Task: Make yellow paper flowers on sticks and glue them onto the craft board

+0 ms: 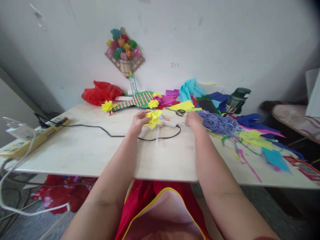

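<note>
My left hand [139, 122] is closed on a yellow paper flower [154, 119], held just above the table's middle. Behind and beside the flower lies a white glue gun [170, 123] with a black cord, partly hidden by the petals. My right hand [194, 120] is at the left end of a tangled heap of purple-blue string [220, 122]. Its fingers are closed, and what they grip is too small to tell. Black-handled scissors [180, 112] lie just left of that hand. Beyond the flower rests a green pipa-shaped craft [142, 100] with pink strips and yellow flowers.
A yellow power strip [32, 140] with plugged-in cords lies at the left edge. Red crepe paper [101, 93] and turquoise paper [191, 89] are at the back. A dark green bottle [238, 100] stands back right, near coloured scraps [257, 139]. A flower craft [125, 50] hangs above.
</note>
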{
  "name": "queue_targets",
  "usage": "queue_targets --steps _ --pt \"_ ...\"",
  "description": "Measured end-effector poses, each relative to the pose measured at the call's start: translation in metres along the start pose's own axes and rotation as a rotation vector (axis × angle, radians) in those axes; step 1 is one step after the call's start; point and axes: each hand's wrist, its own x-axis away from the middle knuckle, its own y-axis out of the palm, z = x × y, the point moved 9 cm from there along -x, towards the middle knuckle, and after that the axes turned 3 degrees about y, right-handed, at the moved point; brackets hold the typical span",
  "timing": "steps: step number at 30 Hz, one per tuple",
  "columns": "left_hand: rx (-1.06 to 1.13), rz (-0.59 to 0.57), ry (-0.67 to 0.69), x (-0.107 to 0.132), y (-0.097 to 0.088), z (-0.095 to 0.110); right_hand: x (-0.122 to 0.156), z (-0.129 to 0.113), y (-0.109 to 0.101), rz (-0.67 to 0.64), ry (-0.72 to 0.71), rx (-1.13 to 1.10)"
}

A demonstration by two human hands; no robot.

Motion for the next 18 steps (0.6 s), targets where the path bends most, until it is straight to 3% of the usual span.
queue_targets --steps 6,10,18 --pt "0.001 -0.011 -0.020 0.001 0.001 0.000 0.013 -0.026 -0.035 0.183 -0.219 -0.147" --pt "-0.004 -0.045 -0.041 0.001 0.003 -0.002 0.021 -0.042 -0.036 0.134 -0.394 -0.329" --pt "-0.025 -0.074 -0.072 0.003 0.006 -0.004 0.039 -0.066 -0.044 0.155 -0.537 -0.419"
